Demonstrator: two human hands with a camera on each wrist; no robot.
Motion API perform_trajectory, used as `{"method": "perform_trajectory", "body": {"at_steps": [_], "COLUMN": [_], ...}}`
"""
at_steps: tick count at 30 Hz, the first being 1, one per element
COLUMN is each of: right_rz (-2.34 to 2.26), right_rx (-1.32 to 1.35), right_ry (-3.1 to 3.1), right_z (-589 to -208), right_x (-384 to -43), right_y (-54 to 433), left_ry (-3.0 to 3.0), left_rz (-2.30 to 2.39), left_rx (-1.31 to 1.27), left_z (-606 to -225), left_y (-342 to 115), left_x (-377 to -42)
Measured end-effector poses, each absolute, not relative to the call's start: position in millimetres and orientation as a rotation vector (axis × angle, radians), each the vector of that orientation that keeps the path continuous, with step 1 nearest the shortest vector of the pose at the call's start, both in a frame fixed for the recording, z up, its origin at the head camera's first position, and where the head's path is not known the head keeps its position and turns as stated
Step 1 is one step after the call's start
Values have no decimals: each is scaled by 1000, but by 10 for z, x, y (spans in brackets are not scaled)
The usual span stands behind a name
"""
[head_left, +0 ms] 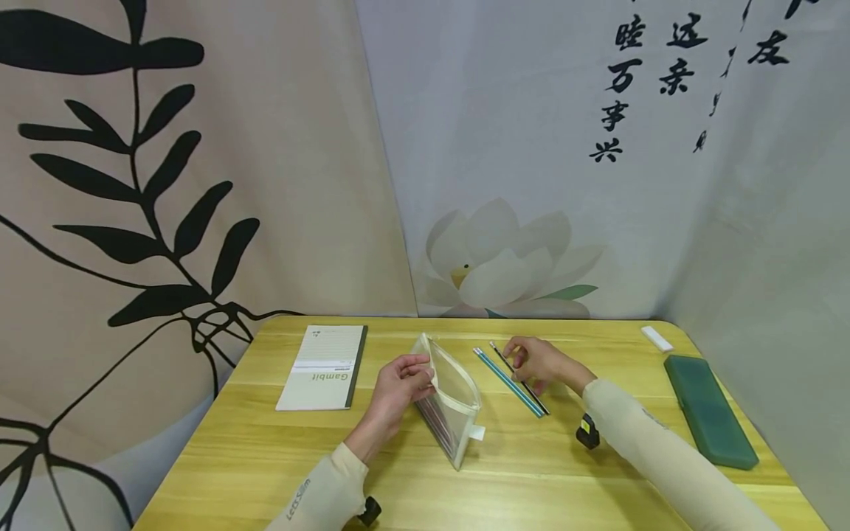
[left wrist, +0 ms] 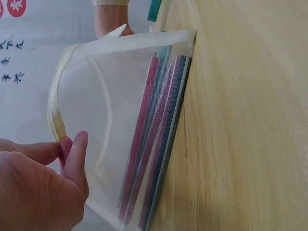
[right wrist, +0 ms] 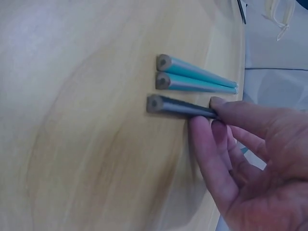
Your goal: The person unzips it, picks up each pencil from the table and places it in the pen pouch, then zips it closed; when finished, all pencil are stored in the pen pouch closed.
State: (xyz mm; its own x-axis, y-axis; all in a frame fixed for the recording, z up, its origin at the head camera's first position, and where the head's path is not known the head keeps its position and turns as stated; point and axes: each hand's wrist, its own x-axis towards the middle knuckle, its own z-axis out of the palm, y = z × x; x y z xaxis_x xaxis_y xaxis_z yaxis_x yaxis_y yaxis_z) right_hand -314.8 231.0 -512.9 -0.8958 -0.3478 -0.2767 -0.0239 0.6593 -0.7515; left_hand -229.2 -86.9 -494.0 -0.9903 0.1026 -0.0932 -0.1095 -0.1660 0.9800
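My left hand [head_left: 400,385] pinches the rim of an unzipped, cream mesh pencil pouch [head_left: 458,385], holding it upright on the table with its mouth gaping. Through the mesh in the left wrist view, several pencils [left wrist: 153,130], pink, teal and dark, lie along the pouch's bottom. With thumb and fingers, my right hand [head_left: 539,361] pinches a dark pencil [right wrist: 180,107] that lies on or just above the table; which of these I cannot tell. Beside it, two teal pencils [right wrist: 197,79] lie side by side on the table, between the pouch and my right hand.
A white notepad [head_left: 322,369] with a dark side edge lies on the wooden table [head_left: 232,457] to the left. Over at the right edge are a green pencil case [head_left: 709,411] and a small white eraser-like block [head_left: 657,338]. Printed cloths hang behind the table.
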Motion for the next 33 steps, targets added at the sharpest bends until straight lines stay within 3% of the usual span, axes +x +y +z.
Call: {"method": "perform_trajectory", "body": {"at_steps": [33], "right_rz": [-1115], "right_rx": [-292], "right_ry": [2552], "right_z": [-4976], "right_x": [-3110], "right_y": [2208], "left_ry": [1932], "left_rz": [2292], "left_rx": [-25], "left_z": [-4936], "left_y": [-883], "left_x": [-2298]}}
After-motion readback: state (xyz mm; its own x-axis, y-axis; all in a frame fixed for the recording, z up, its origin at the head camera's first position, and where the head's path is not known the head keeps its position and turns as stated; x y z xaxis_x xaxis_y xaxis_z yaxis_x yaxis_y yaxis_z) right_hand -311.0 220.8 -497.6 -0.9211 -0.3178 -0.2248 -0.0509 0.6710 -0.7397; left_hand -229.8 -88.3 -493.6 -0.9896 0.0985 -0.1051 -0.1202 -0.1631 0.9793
